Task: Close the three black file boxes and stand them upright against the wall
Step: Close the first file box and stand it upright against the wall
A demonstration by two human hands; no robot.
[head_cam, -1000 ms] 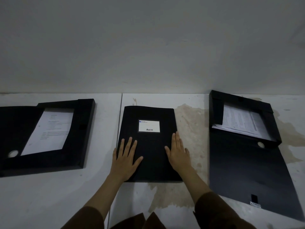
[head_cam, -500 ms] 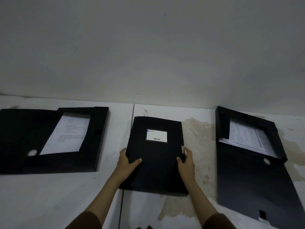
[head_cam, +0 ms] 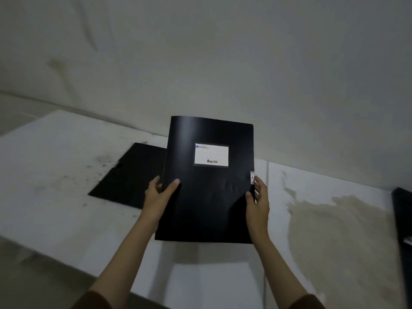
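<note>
The closed black file box with a white label is lifted off the white table, tilted up with its front toward me. My left hand grips its left edge, thumb on the front. My right hand grips its right edge beside the small clasp. Behind it to the left, the open black file box lies flat, partly hidden by the held box. Only a sliver of the third black file box shows at the right frame edge.
A plain pale wall rises directly behind the table. A brown stain spreads over the table surface on the right. A seam runs front to back between two table panels.
Both hands went from pressing flat on the lid to gripping the box's sides, then lifted it off the table and tilted it up. The view has swung left.
</note>
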